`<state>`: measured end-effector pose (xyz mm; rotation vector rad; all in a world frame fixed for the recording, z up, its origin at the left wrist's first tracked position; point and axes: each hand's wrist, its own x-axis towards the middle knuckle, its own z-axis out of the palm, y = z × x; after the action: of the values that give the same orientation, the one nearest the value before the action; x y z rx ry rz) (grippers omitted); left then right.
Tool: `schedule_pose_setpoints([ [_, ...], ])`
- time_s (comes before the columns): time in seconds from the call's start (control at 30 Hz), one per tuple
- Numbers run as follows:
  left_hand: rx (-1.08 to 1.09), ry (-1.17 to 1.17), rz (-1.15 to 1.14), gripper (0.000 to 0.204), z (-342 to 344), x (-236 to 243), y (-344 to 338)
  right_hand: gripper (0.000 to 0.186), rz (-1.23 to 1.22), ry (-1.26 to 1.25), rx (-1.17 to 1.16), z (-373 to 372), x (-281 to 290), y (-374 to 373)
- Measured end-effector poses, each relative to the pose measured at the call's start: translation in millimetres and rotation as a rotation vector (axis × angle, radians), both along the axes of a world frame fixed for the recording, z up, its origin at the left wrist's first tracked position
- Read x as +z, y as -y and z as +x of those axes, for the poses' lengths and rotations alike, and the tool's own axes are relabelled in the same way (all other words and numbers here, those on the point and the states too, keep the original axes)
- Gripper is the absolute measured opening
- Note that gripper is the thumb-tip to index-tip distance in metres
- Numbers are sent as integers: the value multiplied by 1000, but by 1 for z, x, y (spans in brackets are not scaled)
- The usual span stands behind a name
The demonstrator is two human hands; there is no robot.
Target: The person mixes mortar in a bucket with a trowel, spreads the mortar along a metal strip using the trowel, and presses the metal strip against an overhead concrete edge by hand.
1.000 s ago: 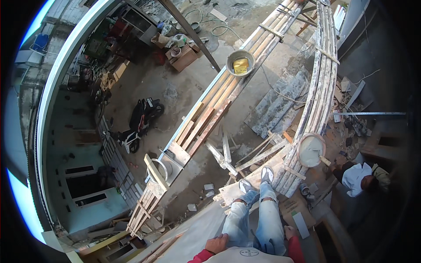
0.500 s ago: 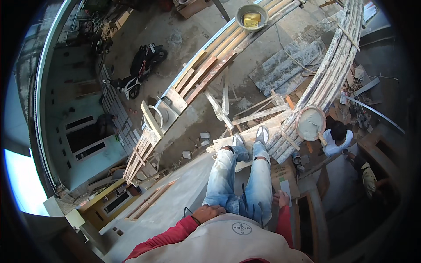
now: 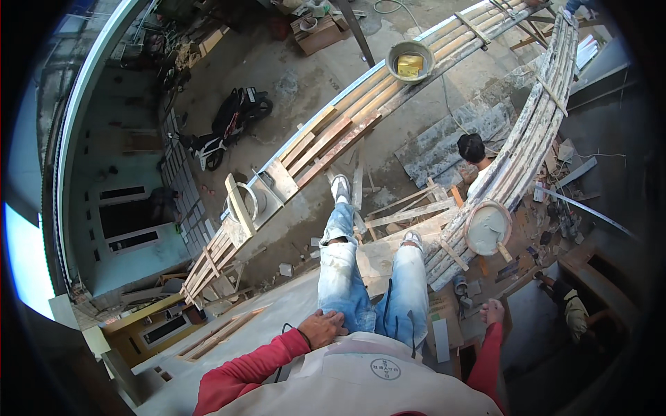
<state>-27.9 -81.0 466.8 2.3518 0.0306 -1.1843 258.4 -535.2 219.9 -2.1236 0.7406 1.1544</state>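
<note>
Right grip (image 3: 493, 311), lower right: open air above the fist; further up, the mortar bucket (image 3: 485, 223) and its stick (image 3: 504, 252) obstruct. Left grip (image 3: 322, 328), lower centre: over the jeans (image 3: 348, 277), open space to its upper left. Mid-frame, a gap separates the plank walkway (image 3: 319, 149) and pole walkway (image 3: 534, 142); loose timber (image 3: 409, 217) and a co-worker's head (image 3: 472, 148) obstruct it. Left of centre, a board (image 3: 239, 206) crosses a pail (image 3: 259, 200).

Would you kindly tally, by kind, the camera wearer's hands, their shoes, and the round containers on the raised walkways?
Hands: 2 (left hand, right hand)
Shoes: 2 (left shoe, right shoe)
Round containers: 3 (grey tub, tub of pale mix, partly hidden pail)
Total: 7
</note>
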Motion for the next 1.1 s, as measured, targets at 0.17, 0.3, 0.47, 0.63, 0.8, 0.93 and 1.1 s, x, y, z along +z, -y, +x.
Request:
schedule_pose_setpoints([
  [0.17, -87, 145, -135, 22, -2, -13, -22, 25, 80, 75, -88, 16, -31, -34],
  [0.3, -14, 118, -212, 22, 4, 11, -48, 24, 138, -13, 97, -12, -14, -99],
  [0.47, 145, -49, -376, 34, -10, 6, -71, 19, 159, -57, 185, -61, -57, -96],
  [0.63, 535, -262, -432, 33, -4, -34, -89, 42, 155, -104, 433, -80, -96, -74],
  [0.8, 753, 40, -111, 43, 26, -53, -168, 14, 266, 25, 236, -85, -69, -114],
  [0.93, 878, 410, 377, 41, 56, -41, -308, 27, 304, 59, 247, -76, -3, -164],
  [1.1, 1017, 980, 605, 24, 115, 31, -539, 24, 95, 75, 356, -83, 40, -158],
])
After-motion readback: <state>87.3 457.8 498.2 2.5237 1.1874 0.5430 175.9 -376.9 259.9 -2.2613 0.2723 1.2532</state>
